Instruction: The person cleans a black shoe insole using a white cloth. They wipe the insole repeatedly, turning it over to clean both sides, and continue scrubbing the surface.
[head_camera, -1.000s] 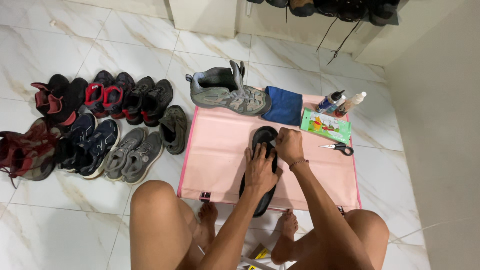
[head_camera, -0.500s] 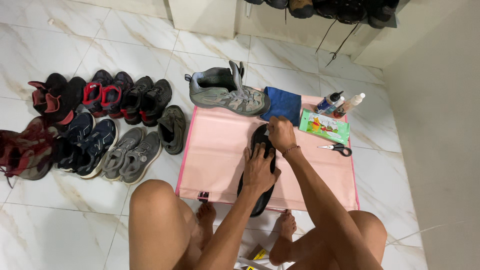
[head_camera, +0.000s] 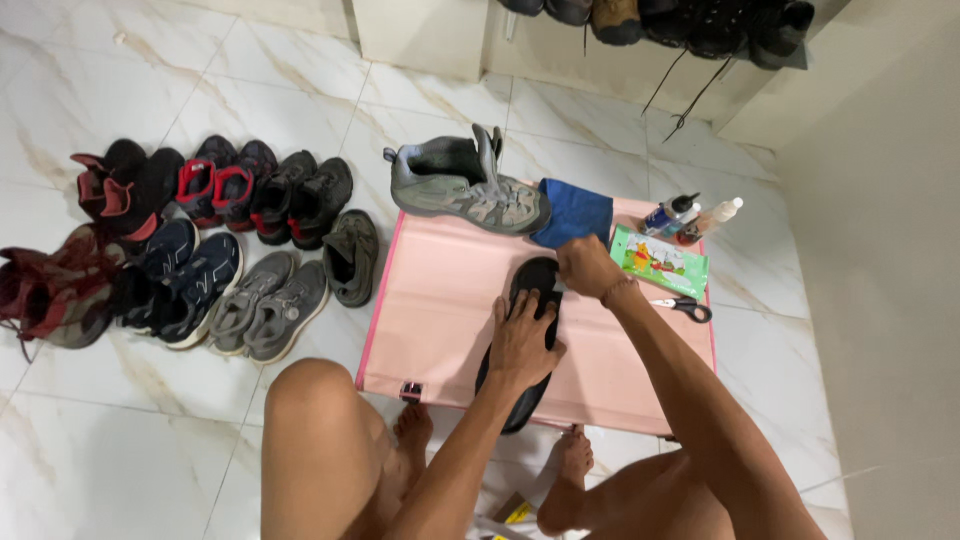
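Nearest, two bare knees and feet frame the bottom of the view, the person squatting on glossy white marble-veined tiles (head_camera: 120, 440). Just beyond the toes lies a flat pink mat (head_camera: 440, 300), smooth and matte with a brighter pink edge and a small dark clip at its near border. On it rests a black insole (head_camera: 527, 395), long, thin and rounded at both ends, its heel end hanging slightly over the mat's near edge. The left hand (head_camera: 522, 340) lies spread flat on the insole's middle, fingers extended and pressing down, not curled around it. The right hand (head_camera: 588, 267) is closed at the insole's far tip, fingers bunched as if pinching something small; what it grips cannot be made out. Right of that hand lie small scissors (head_camera: 688, 306) with dark handles and a green, glossy flat packet (head_camera: 658, 262). Farther back sit a folded blue cloth (head_camera: 572, 212), two small bottles (head_camera: 690, 217) lying side by side, their contents not readable, and a grey mesh-and-suede shoe (head_camera: 462, 188) standing at the mat's far edge, its mouth open and hollow. Off the mat to the left, pairs of shoes (head_camera: 190, 250) in black, red, navy and grey stand in rows on the tiles.
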